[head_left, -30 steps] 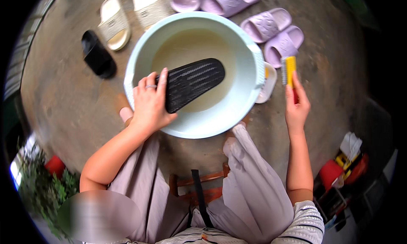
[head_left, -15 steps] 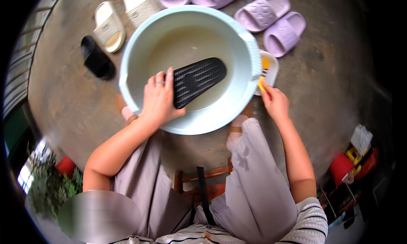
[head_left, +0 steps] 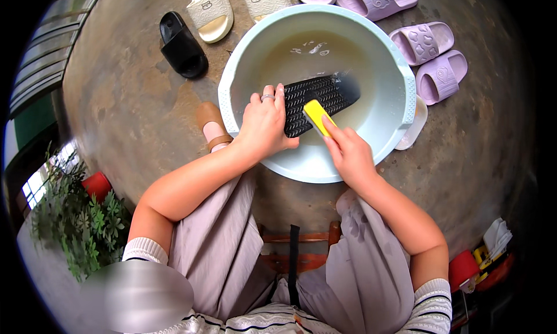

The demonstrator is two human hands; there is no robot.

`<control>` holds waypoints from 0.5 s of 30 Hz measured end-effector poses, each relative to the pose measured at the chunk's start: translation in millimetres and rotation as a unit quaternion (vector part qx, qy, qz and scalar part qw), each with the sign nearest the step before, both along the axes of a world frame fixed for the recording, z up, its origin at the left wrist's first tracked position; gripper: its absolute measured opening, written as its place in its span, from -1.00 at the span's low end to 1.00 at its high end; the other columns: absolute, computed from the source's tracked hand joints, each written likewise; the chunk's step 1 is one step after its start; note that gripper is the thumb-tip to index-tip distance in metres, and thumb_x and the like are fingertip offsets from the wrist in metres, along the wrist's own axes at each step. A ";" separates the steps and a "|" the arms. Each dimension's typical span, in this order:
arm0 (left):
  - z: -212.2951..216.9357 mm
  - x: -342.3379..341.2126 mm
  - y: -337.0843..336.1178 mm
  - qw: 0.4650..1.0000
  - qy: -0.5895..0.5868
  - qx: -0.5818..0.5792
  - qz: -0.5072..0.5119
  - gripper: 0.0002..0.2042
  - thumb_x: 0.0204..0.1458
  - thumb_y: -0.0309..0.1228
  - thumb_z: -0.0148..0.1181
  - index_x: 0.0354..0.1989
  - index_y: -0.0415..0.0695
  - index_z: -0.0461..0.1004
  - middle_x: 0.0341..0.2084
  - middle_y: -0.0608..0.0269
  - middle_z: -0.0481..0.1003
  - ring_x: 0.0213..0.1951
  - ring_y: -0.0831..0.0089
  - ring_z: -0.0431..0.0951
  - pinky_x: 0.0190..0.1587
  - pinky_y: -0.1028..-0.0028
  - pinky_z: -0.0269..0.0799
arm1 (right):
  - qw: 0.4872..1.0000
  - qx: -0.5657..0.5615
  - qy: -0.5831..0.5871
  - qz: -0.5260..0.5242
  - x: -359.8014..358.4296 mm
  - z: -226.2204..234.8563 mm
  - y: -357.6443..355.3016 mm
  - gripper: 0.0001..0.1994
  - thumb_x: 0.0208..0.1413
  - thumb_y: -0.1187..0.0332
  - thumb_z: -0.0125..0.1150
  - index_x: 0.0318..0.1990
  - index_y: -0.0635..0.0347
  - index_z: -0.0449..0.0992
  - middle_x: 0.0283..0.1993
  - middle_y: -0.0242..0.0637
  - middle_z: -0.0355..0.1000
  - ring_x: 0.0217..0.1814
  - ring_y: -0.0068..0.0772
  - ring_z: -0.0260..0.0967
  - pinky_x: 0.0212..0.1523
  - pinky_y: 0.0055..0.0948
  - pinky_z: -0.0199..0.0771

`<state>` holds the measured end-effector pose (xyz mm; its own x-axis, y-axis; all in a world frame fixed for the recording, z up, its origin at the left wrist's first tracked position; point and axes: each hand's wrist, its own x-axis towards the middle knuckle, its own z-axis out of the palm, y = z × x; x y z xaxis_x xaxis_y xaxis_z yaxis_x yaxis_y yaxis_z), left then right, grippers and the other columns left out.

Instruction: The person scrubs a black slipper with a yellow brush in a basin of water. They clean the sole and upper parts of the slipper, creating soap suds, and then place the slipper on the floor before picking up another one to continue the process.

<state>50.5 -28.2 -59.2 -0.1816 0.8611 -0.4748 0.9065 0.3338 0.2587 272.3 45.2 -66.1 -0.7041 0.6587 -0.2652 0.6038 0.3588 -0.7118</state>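
Note:
A pale blue basin (head_left: 406, 96) of cloudy water sits on the ground in front of me. Inside it lies a black slipper (head_left: 325, 96), sole up, showing its ribbed tread. My left hand (head_left: 264, 125) grips the slipper's near end and holds it over the water. My right hand (head_left: 348, 151) holds a yellow brush (head_left: 318, 115) and presses it onto the sole beside my left hand.
A second black slipper (head_left: 181, 45) lies left of the basin. Cream slippers (head_left: 212, 12) and purple slippers (head_left: 432, 58) lie behind and to the right. A white dish (head_left: 413, 131) rests by the basin's right rim. Green plants (head_left: 78, 221) stand at lower left.
My right hand has come in from the right of the basin with the yellow brush and set it on the slipper's sole. My left hand has kept its hold.

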 end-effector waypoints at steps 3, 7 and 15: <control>-2.2 -1.6 0.7 1.000 0.000 -0.028 0.011 0.12 -0.44 -0.08 0.59 0.32 -0.51 0.21 0.05 -0.20 0.36 -0.05 -0.06 0.48 0.07 0.19 0.51 | 0.998 0.050 -0.026 -0.005 -34.0 -37.7 15.1 -0.58 0.27 0.28 0.25 0.28 -0.08 0.54 -0.43 -0.08 0.38 -0.43 -0.01 0.45 -0.38 -0.10 0.47; -2.3 -2.6 -2.0 1.000 -0.005 0.001 0.024 0.13 -0.46 -0.10 0.61 0.34 -0.47 0.20 0.08 -0.20 0.34 -0.02 -0.05 0.47 0.10 0.19 0.50 | 0.999 0.032 -0.013 -0.002 -62.7 -28.5 10.8 -0.62 0.27 0.27 0.24 0.23 0.01 0.57 -0.47 -0.04 0.42 -0.45 0.03 0.46 -0.38 -0.06 0.48; -0.1 -10.4 -5.4 0.998 0.026 0.047 0.009 0.11 -0.47 -0.17 0.64 0.33 -0.45 0.20 0.08 -0.13 0.35 -0.02 0.01 0.44 0.10 0.23 0.48 | 0.999 0.034 0.010 0.006 -52.6 -14.6 -4.4 -0.61 0.25 0.27 0.27 0.23 0.01 0.58 -0.47 -0.07 0.43 -0.48 0.02 0.43 -0.40 -0.06 0.47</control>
